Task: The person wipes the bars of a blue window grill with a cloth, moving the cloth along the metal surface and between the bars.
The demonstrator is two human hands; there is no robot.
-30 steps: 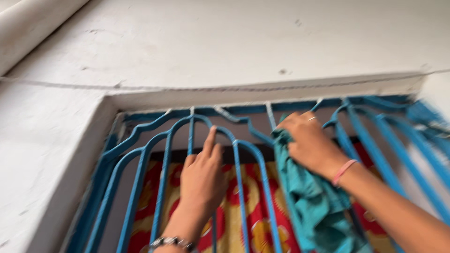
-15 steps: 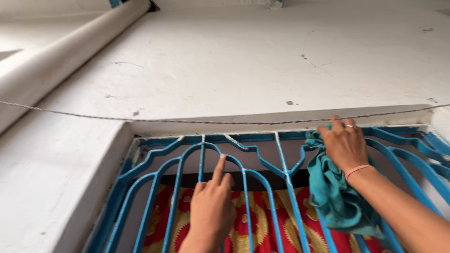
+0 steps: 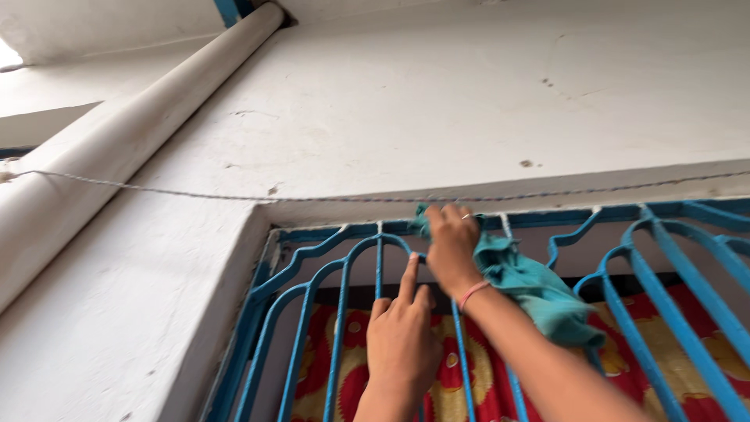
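Observation:
A blue metal window grille (image 3: 312,297) with curved bars is set in a white wall. My right hand (image 3: 451,246) presses a teal cloth (image 3: 539,289) against the top bar of the grille, near its upper left part. The cloth hangs down to the right of my wrist, which wears a thin pink band. My left hand (image 3: 402,340) rests on the bars just below, index finger stretched up along a bar, holding nothing.
Behind the grille hangs a red and yellow patterned curtain (image 3: 437,375). A thin cord (image 3: 195,194) runs across the white wall (image 3: 437,94) just above the window. A thick white pipe (image 3: 117,148) slants along the wall at upper left.
My right hand has slid the teal cloth leftward along the top bar, from the right part to above my left hand. The view has shifted left and up.

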